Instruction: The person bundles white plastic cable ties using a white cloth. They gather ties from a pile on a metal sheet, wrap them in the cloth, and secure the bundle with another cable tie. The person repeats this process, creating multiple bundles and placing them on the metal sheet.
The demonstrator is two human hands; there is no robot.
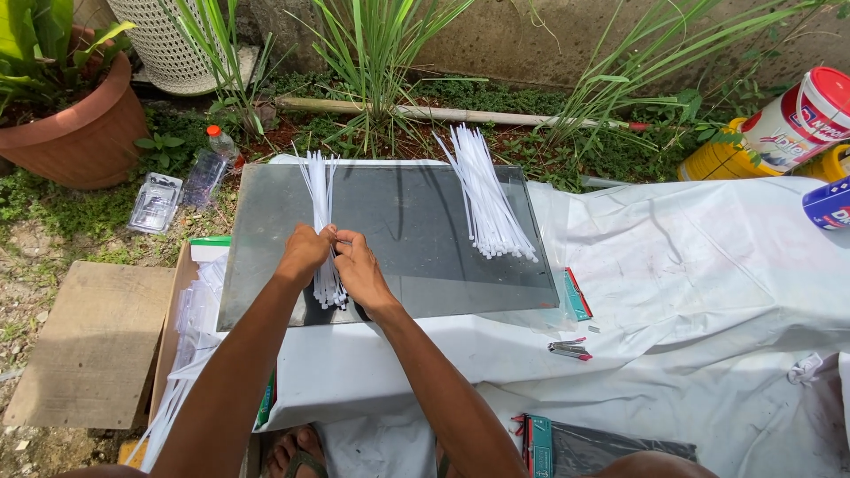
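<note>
1. At the near left of the dark glass sheet, a bundle of white cable ties lies lengthwise, heads toward me.
2. Left hand: fingers closed around the bundle at its middle, gripping it from the left side.
3. Right hand: fingers pinched on the same bundle from the right, touching my left hand.
4. Good practice, as I judge it: keep both grips close together, squeeze evenly, and level the heads against the glass so that no tie slips out.
5. Second pile of white cable ties: fanned loosely on the right part of the sheet, well apart from my hands.
6. White cloth under the sheet; a small clip-like tool on it, near the sheet's front edge.
7. Open cardboard box to the left; terracotta pot beyond.
</note>
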